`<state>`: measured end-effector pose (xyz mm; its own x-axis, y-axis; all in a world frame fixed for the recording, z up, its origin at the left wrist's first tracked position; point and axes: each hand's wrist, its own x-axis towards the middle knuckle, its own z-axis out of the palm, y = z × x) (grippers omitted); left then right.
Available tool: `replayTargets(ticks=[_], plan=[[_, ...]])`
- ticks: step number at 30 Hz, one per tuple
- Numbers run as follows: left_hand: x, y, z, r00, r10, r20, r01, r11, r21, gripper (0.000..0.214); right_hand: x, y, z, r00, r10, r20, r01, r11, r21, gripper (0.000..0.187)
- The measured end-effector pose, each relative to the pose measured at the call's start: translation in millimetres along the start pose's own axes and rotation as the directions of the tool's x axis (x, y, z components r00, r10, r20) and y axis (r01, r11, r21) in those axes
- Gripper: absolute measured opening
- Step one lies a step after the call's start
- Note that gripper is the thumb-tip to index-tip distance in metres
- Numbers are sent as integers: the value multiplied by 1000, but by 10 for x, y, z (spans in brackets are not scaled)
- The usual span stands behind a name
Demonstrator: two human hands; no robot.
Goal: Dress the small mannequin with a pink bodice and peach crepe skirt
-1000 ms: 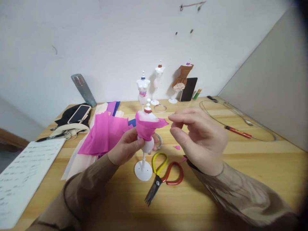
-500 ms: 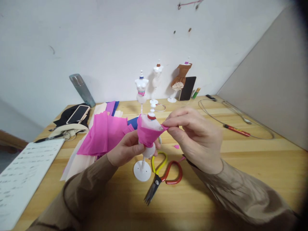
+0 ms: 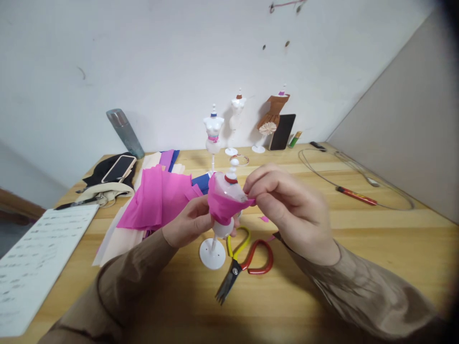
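Note:
A small white dress form point(image 3: 223, 228) with a red neck band leans slightly to the right, its round base near the table. Pink fabric point(image 3: 225, 203) is wrapped around its torso, below the bare shoulders. My left hand point(image 3: 188, 222) is closed around the dress form from the left and behind; some of its fingers are hidden. Thumb and fingertips of my right hand point(image 3: 287, 205) pinch the edge of the pink fabric at the form's right side. Scissors point(image 3: 234, 271) with one yellow and one red handle lie just below the hands.
Folded pink cloth point(image 3: 163, 196) and pale strips lie left, beside a written sheet point(image 3: 46, 253) and a phone point(image 3: 119, 168). More dress forms point(image 3: 214, 126) stand along the wall, one in a brown dress point(image 3: 274, 112). A cable point(image 3: 322, 174) and a red pen-like tool point(image 3: 356, 196) lie right.
The dress form has tilted a little further right, and its top has moved right and slightly down. My right hand keeps its pinch on the fabric edge. The scissors stay put.

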<state>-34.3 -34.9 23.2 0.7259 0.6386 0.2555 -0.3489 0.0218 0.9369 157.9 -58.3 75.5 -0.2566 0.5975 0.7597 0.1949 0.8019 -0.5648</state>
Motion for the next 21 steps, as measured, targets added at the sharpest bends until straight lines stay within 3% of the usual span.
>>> replayTargets(ticks=[7,12,21], plan=[[14,-40,101,987,14,-160,-23,998,-55,36,-30,64,5,980,-123,-154,107,988,-108,11],[56,-51,267,941,106,-322,-74,991,108,32,-26,66,35,947,-215,-238,156,957,-246,21],[21,-34,496,844,156,-514,54,928,370,26,-5,26,13,949,-172,-266,104,962,-251,15]])
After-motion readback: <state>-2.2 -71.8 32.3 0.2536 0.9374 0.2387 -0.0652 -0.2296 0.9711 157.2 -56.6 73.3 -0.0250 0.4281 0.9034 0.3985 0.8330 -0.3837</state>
